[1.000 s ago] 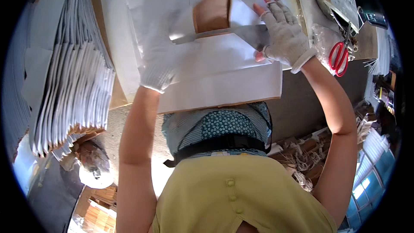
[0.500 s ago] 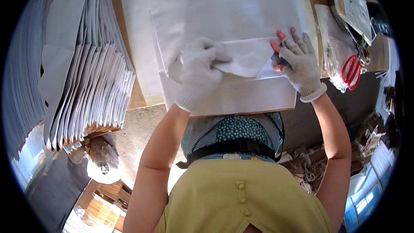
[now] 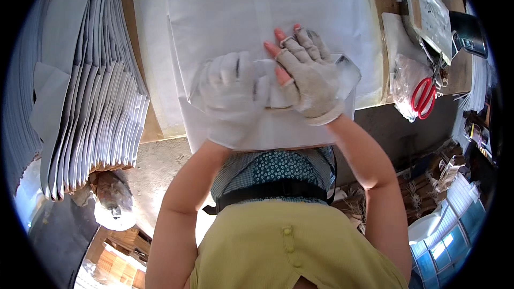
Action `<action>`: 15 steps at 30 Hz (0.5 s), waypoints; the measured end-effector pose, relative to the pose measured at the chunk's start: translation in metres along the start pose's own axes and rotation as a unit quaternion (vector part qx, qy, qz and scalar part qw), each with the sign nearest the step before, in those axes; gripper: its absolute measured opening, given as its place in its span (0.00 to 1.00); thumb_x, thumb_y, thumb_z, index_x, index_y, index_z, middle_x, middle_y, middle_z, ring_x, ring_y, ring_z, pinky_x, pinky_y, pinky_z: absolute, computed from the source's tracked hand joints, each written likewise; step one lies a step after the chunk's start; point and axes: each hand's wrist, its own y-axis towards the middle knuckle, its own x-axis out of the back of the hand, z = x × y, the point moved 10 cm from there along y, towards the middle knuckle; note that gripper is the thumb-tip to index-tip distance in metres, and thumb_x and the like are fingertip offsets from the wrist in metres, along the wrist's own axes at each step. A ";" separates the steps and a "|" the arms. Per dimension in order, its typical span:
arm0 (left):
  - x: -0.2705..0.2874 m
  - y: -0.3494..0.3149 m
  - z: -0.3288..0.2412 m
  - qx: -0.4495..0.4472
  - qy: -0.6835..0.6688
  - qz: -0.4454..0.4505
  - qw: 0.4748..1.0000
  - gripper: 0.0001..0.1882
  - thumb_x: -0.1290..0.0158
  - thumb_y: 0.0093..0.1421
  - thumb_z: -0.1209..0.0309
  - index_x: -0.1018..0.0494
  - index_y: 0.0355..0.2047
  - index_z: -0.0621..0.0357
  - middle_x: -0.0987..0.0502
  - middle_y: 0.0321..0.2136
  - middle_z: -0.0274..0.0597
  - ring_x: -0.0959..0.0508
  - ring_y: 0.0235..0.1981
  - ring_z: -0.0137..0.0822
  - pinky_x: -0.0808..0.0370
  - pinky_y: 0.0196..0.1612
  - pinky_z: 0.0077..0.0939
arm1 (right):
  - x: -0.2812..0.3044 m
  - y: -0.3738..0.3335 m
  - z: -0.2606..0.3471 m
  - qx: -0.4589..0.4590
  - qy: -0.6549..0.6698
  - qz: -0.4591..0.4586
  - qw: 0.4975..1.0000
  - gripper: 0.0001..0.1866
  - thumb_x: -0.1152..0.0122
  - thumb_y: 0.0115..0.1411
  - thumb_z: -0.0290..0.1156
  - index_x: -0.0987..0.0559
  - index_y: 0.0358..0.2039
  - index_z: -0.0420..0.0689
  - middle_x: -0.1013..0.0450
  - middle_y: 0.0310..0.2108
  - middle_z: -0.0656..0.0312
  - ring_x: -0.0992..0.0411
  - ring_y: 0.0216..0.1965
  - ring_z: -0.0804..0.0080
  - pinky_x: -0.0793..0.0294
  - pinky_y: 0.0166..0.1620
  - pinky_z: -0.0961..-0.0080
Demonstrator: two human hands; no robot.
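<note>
A large white paper bag (image 3: 214, 21) lies flat in front of me, its folded end (image 3: 267, 131) towards my body. White knitted gloves cover both hands; bare fingertips stick out of the right one. My right hand (image 3: 310, 75) is open, pressed flat on the folded flap, fingers pointing away from me. Just left of it, my left hand (image 3: 233, 96) rests over the flap's other side, its fingers smeared by motion. Between the hands shows a narrow strip of the flap (image 3: 278, 96). A creased corner (image 3: 348, 75) sticks out right of my right hand.
Stacks of folded white paper bags (image 3: 101, 112) rise at the left. Red-handled scissors (image 3: 424, 98) hang at the table's right side, beside a clear plastic bag (image 3: 407, 77). A clipboard-like board (image 3: 431, 16) lies at the far right. Cardboard pieces (image 3: 123, 257) lie below left.
My right hand has moved left from the flap's right end onto its middle. My left hand has shifted slightly and no longer pinches the flap's edge. The flap now lies folded down under the hands.
</note>
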 end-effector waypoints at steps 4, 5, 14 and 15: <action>-0.004 0.011 -0.009 -0.012 -0.034 -0.024 0.999 0.23 0.37 0.56 0.67 0.23 0.53 0.56 0.27 0.50 0.44 0.27 0.54 0.50 0.28 0.52 0.46 | -0.004 0.006 0.001 -0.004 -0.005 -0.036 0.999 0.24 0.45 0.63 0.37 0.17 0.58 0.47 0.24 0.62 0.54 0.32 0.68 0.47 0.41 0.73 0.49; -0.004 0.007 -0.007 -0.014 -0.049 -0.015 0.999 0.23 0.38 0.56 0.67 0.23 0.53 0.56 0.27 0.50 0.44 0.27 0.53 0.50 0.28 0.54 0.46 | -0.007 0.002 0.003 0.016 -0.013 -0.001 1.000 0.24 0.43 0.63 0.36 0.17 0.58 0.48 0.24 0.63 0.55 0.31 0.68 0.49 0.41 0.73 0.50; 0.038 -0.053 0.102 0.200 -0.256 0.002 0.946 0.22 0.44 0.65 0.70 0.26 0.60 0.58 0.26 0.59 0.47 0.26 0.59 0.48 0.31 0.66 0.41 | 0.049 -0.044 -0.111 0.018 -0.051 0.030 0.998 0.23 0.37 0.62 0.32 0.18 0.58 0.46 0.21 0.58 0.53 0.27 0.63 0.49 0.32 0.68 0.54; 0.045 -0.073 0.101 0.299 -0.382 -0.025 0.874 0.23 0.46 0.67 0.71 0.28 0.62 0.58 0.27 0.60 0.48 0.26 0.60 0.48 0.31 0.67 0.40 | 0.053 -0.052 -0.121 -0.031 -0.053 0.049 0.997 0.23 0.36 0.62 0.33 0.18 0.58 0.46 0.21 0.57 0.52 0.26 0.62 0.48 0.31 0.67 0.54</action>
